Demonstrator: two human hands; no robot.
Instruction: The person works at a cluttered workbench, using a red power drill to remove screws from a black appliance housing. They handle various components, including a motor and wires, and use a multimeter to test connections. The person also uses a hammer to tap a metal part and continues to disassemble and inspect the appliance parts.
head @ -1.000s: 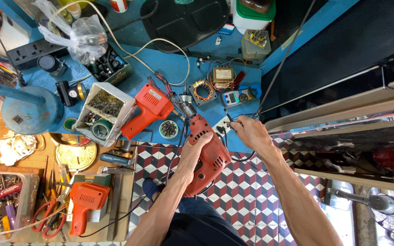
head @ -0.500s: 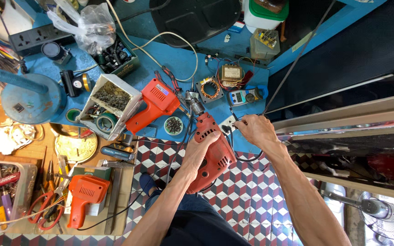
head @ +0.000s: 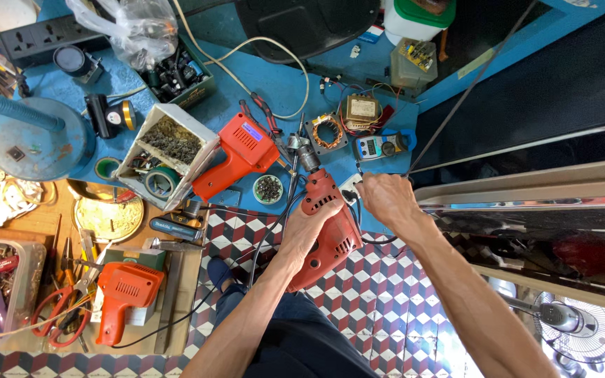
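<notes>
- Gripping red drill point(head: 327, 231): left hand point(head: 309, 227) wrapped around its body, fingers closed, chuck pointing away toward the blue bench point(head: 274, 91).
- Drill sits over the bench's near edge, above the checkered floor point(head: 386, 301).
- Right hand point(head: 384, 198) just right of the drill, fingers curled on a black cord point(head: 358, 210); can't tell how tight.
- Multimeter point(head: 379, 147) just beyond the right hand.
- Orange drill point(head: 239, 154) lies left of the chuck, beside a small round tin point(head: 268, 189) of parts.
- Another orange tool point(head: 124, 294) on the wooden bench point(head: 8, 220), far left.
</notes>
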